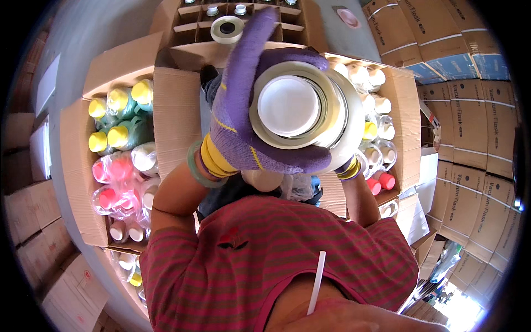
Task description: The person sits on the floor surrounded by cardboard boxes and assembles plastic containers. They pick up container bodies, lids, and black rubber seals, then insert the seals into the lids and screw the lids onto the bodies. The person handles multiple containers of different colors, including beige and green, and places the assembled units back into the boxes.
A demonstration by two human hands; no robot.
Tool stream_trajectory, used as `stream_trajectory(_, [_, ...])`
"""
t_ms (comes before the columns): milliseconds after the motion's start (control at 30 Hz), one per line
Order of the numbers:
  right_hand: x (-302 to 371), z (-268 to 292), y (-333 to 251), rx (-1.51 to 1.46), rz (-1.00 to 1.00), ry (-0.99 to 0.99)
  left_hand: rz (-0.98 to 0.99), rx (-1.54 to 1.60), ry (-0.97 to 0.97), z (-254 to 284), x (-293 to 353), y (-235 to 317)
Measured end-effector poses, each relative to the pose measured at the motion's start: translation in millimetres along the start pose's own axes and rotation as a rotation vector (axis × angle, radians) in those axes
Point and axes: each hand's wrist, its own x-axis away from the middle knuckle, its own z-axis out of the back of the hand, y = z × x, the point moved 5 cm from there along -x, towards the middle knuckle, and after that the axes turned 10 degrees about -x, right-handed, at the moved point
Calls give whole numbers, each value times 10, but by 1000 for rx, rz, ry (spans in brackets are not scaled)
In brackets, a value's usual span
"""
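Purple-gloved left hand wraps the flask, long axis toward camera; right hand's hold hidden.

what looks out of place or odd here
A pinkish object lies loose on the grey floor, outside any box, so it looks stray. One yellow cap also stands out among white caps in the right-hand box. No spill shows.
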Motion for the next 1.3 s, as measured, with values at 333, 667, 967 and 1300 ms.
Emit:
stream_trajectory(333, [64,-32,-2,-242,-158,37,-267,167,-116,-21,-32,-99])
stream_trajectory(667, [-61,-130,-156,257,91,-244,-261,157,-134,73,-30,-206])
stream_trajectory(967, [-2,238,-141,-846,-358,123,-38,80,267,-56,183,-505])
stream_trajectory(1300, [101,923,-51,-837,-226,368,171,-344,-626,-469,1568,-670])
